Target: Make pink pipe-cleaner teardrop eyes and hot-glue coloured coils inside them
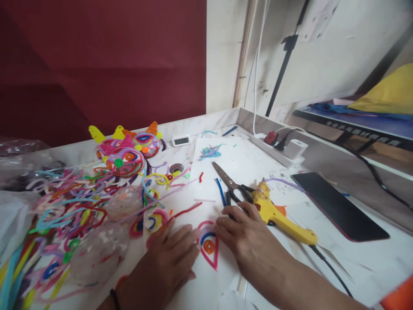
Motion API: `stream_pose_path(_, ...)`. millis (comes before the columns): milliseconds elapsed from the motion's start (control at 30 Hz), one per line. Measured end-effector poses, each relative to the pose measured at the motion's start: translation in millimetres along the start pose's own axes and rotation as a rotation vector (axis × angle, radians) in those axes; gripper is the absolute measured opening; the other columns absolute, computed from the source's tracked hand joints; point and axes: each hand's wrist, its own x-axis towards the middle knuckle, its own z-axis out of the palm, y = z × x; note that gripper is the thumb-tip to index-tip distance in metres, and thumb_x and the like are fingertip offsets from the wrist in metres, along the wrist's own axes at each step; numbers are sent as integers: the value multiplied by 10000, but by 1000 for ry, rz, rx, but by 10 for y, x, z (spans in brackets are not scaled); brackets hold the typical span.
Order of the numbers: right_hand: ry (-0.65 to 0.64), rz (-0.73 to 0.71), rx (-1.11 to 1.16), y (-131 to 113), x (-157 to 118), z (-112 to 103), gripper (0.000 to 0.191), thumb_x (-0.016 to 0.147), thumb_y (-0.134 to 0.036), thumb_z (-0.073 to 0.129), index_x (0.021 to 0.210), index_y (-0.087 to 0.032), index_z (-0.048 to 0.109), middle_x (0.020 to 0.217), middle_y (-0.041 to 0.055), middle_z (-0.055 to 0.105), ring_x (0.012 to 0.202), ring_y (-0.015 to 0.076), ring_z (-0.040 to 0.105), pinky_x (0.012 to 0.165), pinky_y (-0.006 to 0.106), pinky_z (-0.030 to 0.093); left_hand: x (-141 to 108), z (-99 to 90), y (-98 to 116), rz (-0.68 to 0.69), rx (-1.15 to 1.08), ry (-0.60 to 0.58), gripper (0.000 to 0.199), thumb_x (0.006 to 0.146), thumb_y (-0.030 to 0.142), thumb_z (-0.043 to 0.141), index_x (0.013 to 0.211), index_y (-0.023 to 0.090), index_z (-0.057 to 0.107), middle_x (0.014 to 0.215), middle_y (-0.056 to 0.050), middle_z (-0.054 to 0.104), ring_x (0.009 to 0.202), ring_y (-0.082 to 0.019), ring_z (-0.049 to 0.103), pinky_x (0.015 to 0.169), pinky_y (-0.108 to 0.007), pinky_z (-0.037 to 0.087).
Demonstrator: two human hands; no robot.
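Note:
A pipe-cleaner eye shape [217, 258] lies on white paper between my hands. It has a pink teardrop outline, a blue arc and an orange coil. My left hand [171, 258] rests at its left side, fingers stretched out and fingertips by the pink outline. On the other side my right hand [243, 232] lies with slightly bent, parted fingers, their tips at the outline's right edge. Black-handled scissors [227, 175] reach under or beside the right hand's fingers; the contact is hidden. A second eye-shaped piece [158, 218] is partly covered by my left hand.
Loose coloured pipe cleaners [74, 206] and clear plastic domes [100, 254] crowd the left. Decorated masks [125, 157] and a small digital display [180, 140] stand behind. To the right are a yellow glue gun [284, 219] with its cord, a phone [338, 206] and a power strip [274, 148].

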Motion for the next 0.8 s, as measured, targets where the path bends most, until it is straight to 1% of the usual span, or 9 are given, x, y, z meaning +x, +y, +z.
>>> stream_pose_path(100,44,-20,-2,30,-24,5,113,830,-157,632,927,-189,681,913,33,704,999,254,524,921,465,239,12,-19,9,-1,-7,43,257,969,243,432,1145,183,610,1219,-34,658,1183,-192,549,1142,-417,202)
stream_pose_path(167,74,-32,-2,47,-40,18,106,830,-140,624,913,-180,678,906,33,702,992,249,530,925,461,239,18,-29,13,3,-13,49,259,968,243,435,1149,183,610,1208,-28,664,1179,-190,552,1141,-411,206)
stream_pose_path(300,100,-30,-3,70,-62,6,107,806,-128,642,889,-189,669,890,17,697,992,247,535,936,458,233,6,-23,13,7,-14,27,274,961,229,449,1183,164,595,1247,-32,641,1203,-188,531,1166,-405,150)
stream_pose_path(400,97,-32,-29,98,-69,-48,109,779,-106,656,849,-189,664,864,11,695,949,237,543,930,448,241,-16,-6,2,8,-31,45,276,950,200,460,1190,153,588,1264,-42,629,1222,-185,512,1176,-410,135)
stream_pose_path(533,110,-46,-56,190,-65,-139,110,804,-100,618,829,-198,662,838,22,693,907,224,550,900,437,256,-47,-3,-22,28,-17,26,303,951,187,442,1224,129,559,1282,-76,610,1261,-197,469,1174,-445,126)
stream_pose_path(633,119,-75,-86,283,-38,-215,143,827,-92,574,851,-200,665,829,43,696,916,223,556,882,425,266,-54,-13,-35,27,-4,26,319,954,180,424,1239,96,540,1284,-103,601,1285,-203,434,1174,-435,107)
stream_pose_path(733,65,-54,-129,354,18,-314,161,824,-76,557,809,-198,662,816,46,696,888,217,565,856,409,278,-49,-23,-43,7,-18,84,292,955,164,411,1192,93,565,1234,-100,631,1266,-189,449,1169,-393,136)
stream_pose_path(800,-24,-10,-156,386,72,-390,150,824,-86,558,780,-190,658,828,43,697,886,219,572,849,407,280,-54,-26,-53,-7,-22,127,271,948,127,403,1148,93,583,1176,-97,660,1230,-175,483,1161,-372,168)
